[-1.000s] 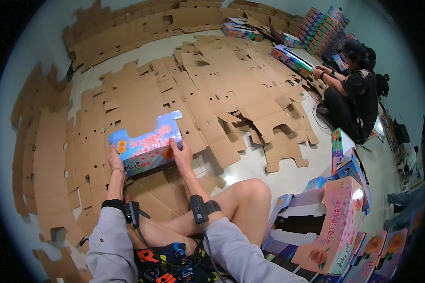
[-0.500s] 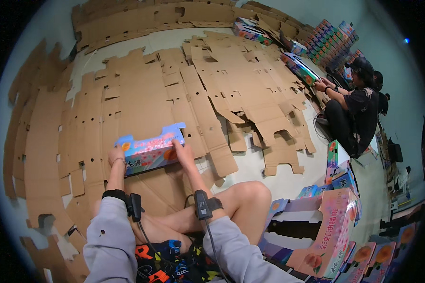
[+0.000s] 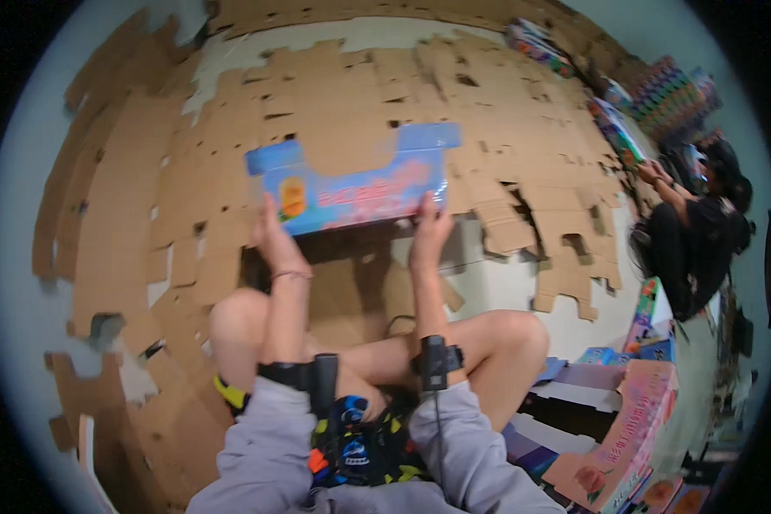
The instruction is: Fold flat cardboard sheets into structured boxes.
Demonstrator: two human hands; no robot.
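Observation:
Between my two hands I hold up a printed cardboard box (image 3: pixel 351 201), blue and pink with an orange fruit picture and a wide cut-out in its upper edge. My left hand (image 3: pixel 276 233) grips its lower left corner, fingers partly behind it. At its lower right side, my right hand (image 3: pixel 431 227) is closed on it too. Two blue tabs stand up at the box's top corners. The box is above the flattened brown cardboard (image 3: pixel 343 94) on the floor, in front of my crossed legs.
To my right stands a pink printed box (image 3: pixel 625 428) with a dark opening, among several other printed boxes. A person (image 3: pixel 702 223) in dark clothes sits at the far right, holding a long printed box (image 3: pixel 617 133). Stacked printed boxes (image 3: pixel 677 98) stand behind.
Both hands have raised the box, which now shows its cut-out side more fully. My view has turned, so surroundings sit further right in the picture.

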